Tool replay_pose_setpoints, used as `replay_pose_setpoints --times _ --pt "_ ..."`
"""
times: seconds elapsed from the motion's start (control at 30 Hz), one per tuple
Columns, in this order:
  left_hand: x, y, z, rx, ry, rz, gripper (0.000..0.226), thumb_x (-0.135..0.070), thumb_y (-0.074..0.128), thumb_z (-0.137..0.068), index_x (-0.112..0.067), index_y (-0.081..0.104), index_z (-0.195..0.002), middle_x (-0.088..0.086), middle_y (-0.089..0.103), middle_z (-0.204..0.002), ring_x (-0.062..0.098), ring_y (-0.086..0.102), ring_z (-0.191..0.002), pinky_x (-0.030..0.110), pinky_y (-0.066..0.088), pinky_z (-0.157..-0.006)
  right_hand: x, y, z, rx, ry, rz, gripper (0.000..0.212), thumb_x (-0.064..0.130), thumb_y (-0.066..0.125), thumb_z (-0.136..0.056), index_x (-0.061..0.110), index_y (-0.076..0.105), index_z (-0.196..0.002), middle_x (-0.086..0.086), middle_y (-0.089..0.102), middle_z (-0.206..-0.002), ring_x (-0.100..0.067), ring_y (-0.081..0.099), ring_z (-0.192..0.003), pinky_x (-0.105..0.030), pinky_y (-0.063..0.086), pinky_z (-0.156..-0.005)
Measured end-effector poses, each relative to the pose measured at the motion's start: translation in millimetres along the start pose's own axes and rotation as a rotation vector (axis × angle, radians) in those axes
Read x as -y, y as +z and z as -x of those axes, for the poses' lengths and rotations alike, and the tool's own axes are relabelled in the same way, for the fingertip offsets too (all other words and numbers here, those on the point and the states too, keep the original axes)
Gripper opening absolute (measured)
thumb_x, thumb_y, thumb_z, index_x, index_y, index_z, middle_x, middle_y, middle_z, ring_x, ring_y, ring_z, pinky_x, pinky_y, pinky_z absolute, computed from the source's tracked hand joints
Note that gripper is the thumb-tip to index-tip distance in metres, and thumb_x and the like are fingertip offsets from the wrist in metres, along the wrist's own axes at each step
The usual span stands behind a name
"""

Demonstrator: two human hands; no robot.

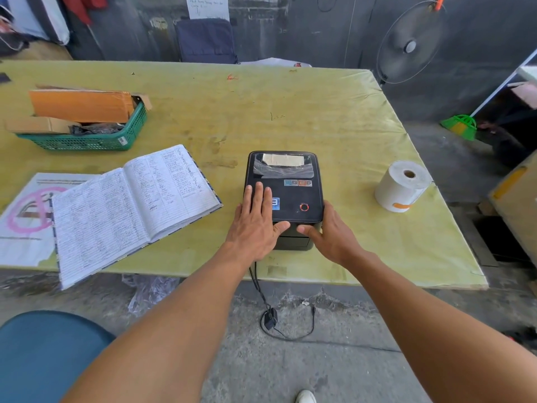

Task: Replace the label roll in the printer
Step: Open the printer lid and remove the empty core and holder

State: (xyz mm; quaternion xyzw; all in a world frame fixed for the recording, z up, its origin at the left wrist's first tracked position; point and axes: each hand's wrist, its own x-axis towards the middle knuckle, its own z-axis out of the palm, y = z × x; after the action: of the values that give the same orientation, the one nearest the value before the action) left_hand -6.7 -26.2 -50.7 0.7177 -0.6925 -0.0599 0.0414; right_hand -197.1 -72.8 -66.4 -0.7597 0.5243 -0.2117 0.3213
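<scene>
Two hands rest on the closed black printer (pixel 284 196) at frame centre: left hand (pixel 255 225) flat and unclenched on the lid, right hand (pixel 328 231) cupping its right front corner. White label roll (pixel 402 186) stands at right, well apart, on the table (pixel 319 112).

Both bare forearms reach forward and converge on the printer (pixel 286 187). The left hand (pixel 255 225) lies palm-down on the near left part of its lid, fingers (pixel 258 196) flat and slightly spread, thumb angled toward the front edge. The right hand (pixel 328 232) cups the near right corner (palm against the side), its thumb (pixel 308 229) pressed along the front just under the lid, nearly meeting the left thumb.
</scene>
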Motion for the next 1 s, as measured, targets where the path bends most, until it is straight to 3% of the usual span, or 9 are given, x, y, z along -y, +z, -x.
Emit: replay_pose_setpoints --times 0.23,0.37,0.5,0.6,0.77,0.83,1.0 --pt "-0.4 -29.1 -10.2 -0.055 -0.004 0.077 0.084 -0.064 0.019 -0.093 -0.008 0.001 -0.152 0.013 -0.003 -0.162 0.025 -0.009 -0.147 0.042 0.006 -0.12 14.1 -22.1 -11.9 -0.022 -0.006 -0.002 0.07 0.054 0.057 -0.091 0.015 0.034 -0.143 -0.009 0.052 -0.139 -0.028 0.05 -0.125 -0.038 0.044 -0.09" --pt "-2.2 -55.5 -22.5 -0.213 -0.018 0.245 0.069 -0.053 0.037 -0.097 -0.008 0.026 -0.149 0.016 0.021 -0.156 0.027 0.013 -0.145 0.04 0.019 -0.116 28.6 -41.0 -31.0 -0.059 0.026 -0.024 0.065 0.063 0.051 -0.089 0.016 0.046 -0.133 -0.007 0.06 -0.128 -0.023 0.056 -0.102 -0.035 0.042 -0.077" --pt "-0.4 -75.5 -35.4 -0.39 -0.051 0.344 0.056 -0.041 0.054 -0.095 -0.008 0.042 -0.138 0.017 0.033 -0.142 0.03 0.029 -0.134 0.038 0.033 -0.106 47.7 -55.3 -53.2 -0.122 0.079 -0.021 0.07 0.071 0.043 -0.088 0.013 0.052 -0.125 -0.008 0.064 -0.12 -0.025 0.057 -0.097 -0.036 0.041 -0.075" --pt "-0.3 -88.7 -52.5 -0.524 -0.118 0.433 0.058 -0.038 0.063 -0.09 -0.007 0.039 -0.133 0.017 0.034 -0.131 0.031 0.041 -0.118 0.036 0.041 -0.095 65.3 -69.7 -75.4 -0.156 0.12 -0.009 0.073 0.075 0.036 -0.088 0.012 0.054 -0.119 -0.009 0.064 -0.111 -0.03 0.059 -0.097 -0.037 0.041 -0.074" --pt "9.0 -104.0 -83.7 -0.585 -0.187 0.561 0.054 -0.038 0.066 -0.087 -0.008 0.04 -0.124 0.01 0.049 -0.125 0.025 0.054 -0.099 0.029 0.038 -0.074 89.5 -83.0 -110.9 -0.254 0.206 -0.01 0.062 0.071 0.033 -0.092 0.013 0.052 -0.103 -0.008 0.06 -0.094 -0.031 0.056 -0.085 -0.037 0.038 -0.068" --pt "18.5 -108.3 -94.5 -0.557 -0.194 0.608 0.049 -0.038 0.063 -0.089 -0.011 0.042 -0.125 0.007 0.055 -0.124 0.023 0.055 -0.098 0.029 0.037 -0.074 95.9 -85.9 -120.9 -0.299 0.232 -0.015 0.061 0.065 0.035 -0.095 0.008 0.056 -0.102 -0.011 0.062 -0.091 -0.033 0.058 -0.085 -0.037 0.039 -0.068" --pt "29.1 -117.9 -121.2 -0.463 -0.213 0.7 0.05 -0.033 0.052 -0.096 -0.019 0.041 -0.142 0.004 0.053 -0.14 0.026 0.051 -0.123 0.032 0.041 -0.094 101.4 -91.6 -136.4 -0.365 0.223 -0.102 0.049 0.047 0.044 -0.099 0.004 0.065 -0.106 -0.015 0.069 -0.096 -0.035 0.062 -0.091 -0.043 0.051 -0.083"
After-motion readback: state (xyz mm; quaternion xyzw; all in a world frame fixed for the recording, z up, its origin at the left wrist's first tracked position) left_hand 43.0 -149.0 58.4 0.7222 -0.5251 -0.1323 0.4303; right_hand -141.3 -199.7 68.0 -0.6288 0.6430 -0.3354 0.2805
